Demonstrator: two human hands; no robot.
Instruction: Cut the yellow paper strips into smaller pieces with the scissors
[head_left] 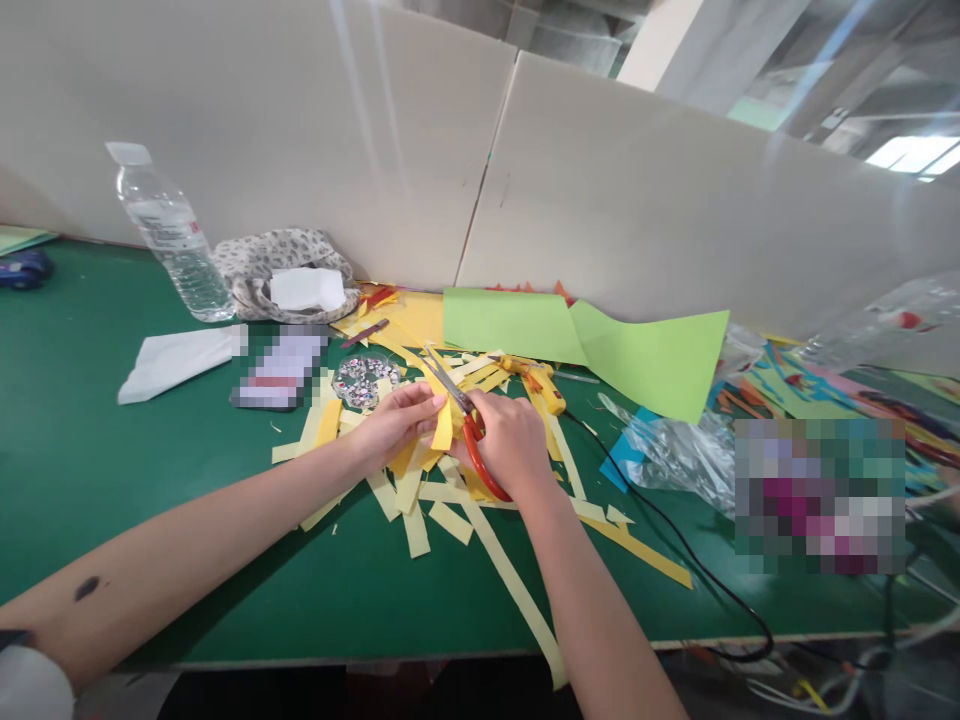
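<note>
Your left forearm [225,535] is bare and has a dark oval mark [87,588] on it, plus a tiny speck [107,583] right beside that. What looks like a white sleeve [34,688] with a dark strip [13,637] pokes in at the corner. Right forearm [589,600]'s bare too, same with your left hand [405,420] and right hand [514,445].

My left hand [403,424] pinches a bright-yellow paper strip [444,430] | my right hand [513,440] grips red-handled metal scissors [474,446] beside it | pale-yellow paper strips [416,533] lie scattered below on the green tabletop [300,610]
</note>
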